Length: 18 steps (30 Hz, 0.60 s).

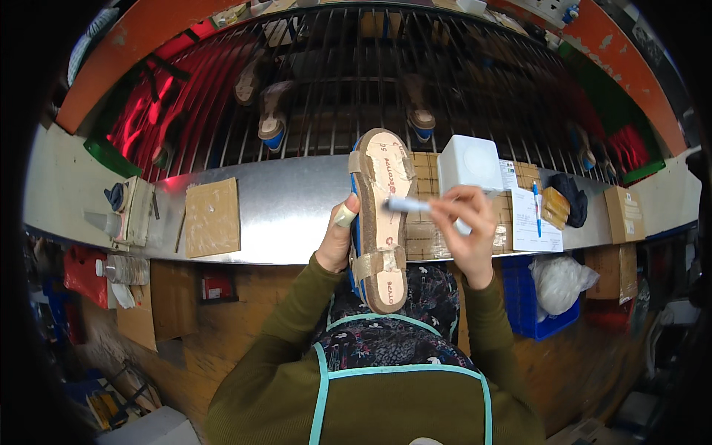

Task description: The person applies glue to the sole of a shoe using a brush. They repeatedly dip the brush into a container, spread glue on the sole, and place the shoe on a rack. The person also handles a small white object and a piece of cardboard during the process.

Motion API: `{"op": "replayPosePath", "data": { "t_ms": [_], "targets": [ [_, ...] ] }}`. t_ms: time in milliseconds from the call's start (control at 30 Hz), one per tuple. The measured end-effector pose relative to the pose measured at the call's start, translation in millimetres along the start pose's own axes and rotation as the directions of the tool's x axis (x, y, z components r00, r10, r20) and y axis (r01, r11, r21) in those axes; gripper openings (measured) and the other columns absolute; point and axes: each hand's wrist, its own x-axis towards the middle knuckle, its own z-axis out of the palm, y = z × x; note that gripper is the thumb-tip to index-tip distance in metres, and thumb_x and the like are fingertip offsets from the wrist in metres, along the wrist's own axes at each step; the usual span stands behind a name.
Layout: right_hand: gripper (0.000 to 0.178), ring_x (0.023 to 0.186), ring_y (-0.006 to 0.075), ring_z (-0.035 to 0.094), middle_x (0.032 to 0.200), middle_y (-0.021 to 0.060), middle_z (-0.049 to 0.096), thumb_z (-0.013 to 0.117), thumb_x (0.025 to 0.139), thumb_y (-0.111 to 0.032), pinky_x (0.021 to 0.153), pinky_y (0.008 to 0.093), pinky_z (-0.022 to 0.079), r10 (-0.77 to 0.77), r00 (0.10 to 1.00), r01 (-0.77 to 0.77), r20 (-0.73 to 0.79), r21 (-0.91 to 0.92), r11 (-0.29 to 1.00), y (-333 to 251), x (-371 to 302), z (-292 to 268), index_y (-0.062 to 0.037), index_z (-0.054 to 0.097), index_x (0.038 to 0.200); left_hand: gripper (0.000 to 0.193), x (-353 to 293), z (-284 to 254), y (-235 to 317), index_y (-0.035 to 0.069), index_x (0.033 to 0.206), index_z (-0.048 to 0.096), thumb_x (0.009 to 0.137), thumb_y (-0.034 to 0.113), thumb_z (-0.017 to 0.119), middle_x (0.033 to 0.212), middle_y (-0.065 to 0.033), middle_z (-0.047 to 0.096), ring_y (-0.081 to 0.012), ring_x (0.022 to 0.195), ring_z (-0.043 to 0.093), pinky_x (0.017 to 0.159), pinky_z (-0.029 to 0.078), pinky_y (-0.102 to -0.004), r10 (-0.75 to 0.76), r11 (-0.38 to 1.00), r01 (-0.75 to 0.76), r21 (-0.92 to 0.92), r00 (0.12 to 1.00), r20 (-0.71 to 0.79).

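My left hand (pixel 338 233) grips the side of a sandal (pixel 384 189), held sole side up and lengthwise in front of me. Its underside is pale with red print and a brown rim, with strap ends folded over it and blue along one side. The left thumb wears a pale wrap. Between the fingers of my right hand (pixel 471 230) is a brush (pixel 409 205) with a light handle; its dark tip is at the middle of the underside. Motion blurs the brush, so I cannot tell whether it touches. A white plastic container (pixel 469 165) stands just beyond my right hand.
A rod conveyor (pixel 326 96) runs behind the metal bench (pixel 289 193) and carries several shoes under red glow. Cardboard (pixel 213 217) lies left. On the right are a paper sheet (pixel 540 230), a blue pen (pixel 537 204) and a yellowish block (pixel 555 207). A blue crate (pixel 523 297) sits below.
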Motion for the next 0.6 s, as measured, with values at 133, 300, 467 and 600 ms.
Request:
{"op": "replayPosePath", "data": {
  "t_ms": [133,300,467,600],
  "targets": [
    [0.016,0.065,0.0096,0.053,0.086,0.001,0.062,0.079,0.076,-0.011,0.072,0.0289,0.035,-0.147,0.988,0.156,0.053,-0.281,0.947,-14.1,14.1,-0.6,-0.0103,0.077,0.091,0.077,-6.5,-1.4,0.6,0.0,0.135,0.046,0.091,0.064,0.05,0.119,-0.0135,0.062,-0.0179,0.103,0.064,0.088,0.055,-0.0322,0.011,1.0,-0.011,-0.003,0.999,-0.051],
    [0.012,0.063,0.0088,0.05,0.086,-0.0008,0.063,0.077,0.078,-0.018,0.072,0.0309,0.026,-0.1,0.935,0.14,0.341,-0.093,0.986,-22.9,9.8,-12.4,-0.013,0.077,0.089,0.091,-10.2,-6.9,5.1,0.002,0.143,0.035,0.087,0.073,0.045,0.133,-0.0172,0.052,-0.0223,0.116,0.058,0.095,0.052,-0.0353,-0.016,1.0,0.015,-0.01,0.995,-0.097],
    [0.014,0.063,0.0087,0.051,0.085,-0.0008,0.064,0.076,0.079,-0.018,0.073,0.0302,0.027,-0.019,0.999,0.026,0.039,-0.189,0.982,-14.3,11.9,7.4,-0.0132,0.077,0.093,0.091,-8.9,-4.6,6.8,0.002,0.141,0.037,0.086,0.074,0.044,0.129,-0.016,0.054,-0.0213,0.113,0.059,0.093,0.053,-0.0359,-0.007,0.998,0.001,-0.058,0.995,-0.101],
    [0.014,0.062,0.0082,0.05,0.087,-0.0008,0.063,0.077,0.078,-0.016,0.074,0.0283,0.031,0.153,0.97,-0.151,0.188,-0.026,0.988,-19.3,-16.6,8.2,-0.0097,0.077,0.091,0.085,-7.8,-21.9,5.3,0.002,0.14,0.04,0.089,0.07,0.044,0.13,-0.0154,0.055,-0.02,0.11,0.06,0.094,0.051,-0.0346,0.007,0.999,-0.013,-0.049,0.992,-0.127]
  ]
}}
